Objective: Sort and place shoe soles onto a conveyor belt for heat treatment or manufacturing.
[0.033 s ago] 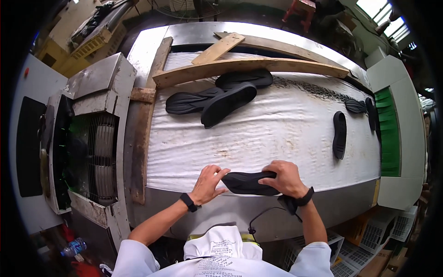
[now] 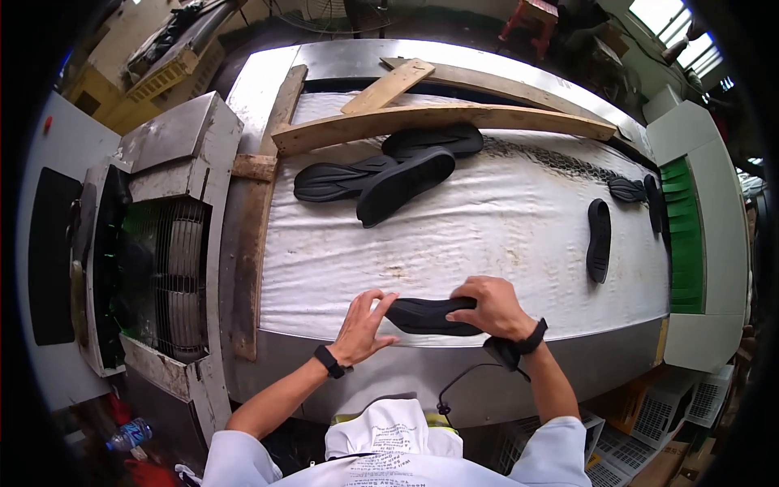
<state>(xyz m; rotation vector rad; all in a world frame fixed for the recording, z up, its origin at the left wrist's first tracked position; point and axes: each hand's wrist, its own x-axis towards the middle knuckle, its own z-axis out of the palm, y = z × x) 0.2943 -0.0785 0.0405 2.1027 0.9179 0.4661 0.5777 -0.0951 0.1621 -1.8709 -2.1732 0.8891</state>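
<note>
Close to the near edge of the white cloth surface, a black shoe sole (image 2: 428, 316) is held level, its long side facing me. My right hand (image 2: 497, 308) is closed on its right end, thumb over the near side and fingers over the far side. At the left end, my left hand (image 2: 361, 329) is open with thumb and index finger spread around the tip; whether the index fingertip touches it I cannot tell. Farther off, three black soles (image 2: 406, 185) lie overlapping against a wooden board (image 2: 446, 120).
A single black sole (image 2: 598, 241) lies on the cloth (image 2: 511, 219) to the right, with more soles (image 2: 626, 189) near a green strip curtain (image 2: 683, 231). A metal housing with a wire grille (image 2: 185, 280) stands left. White crates (image 2: 625, 454) are at lower right.
The held sole and my right hand have shifted slightly left. My left thumb and index finger are spread a little wider around the sole's tip.
</note>
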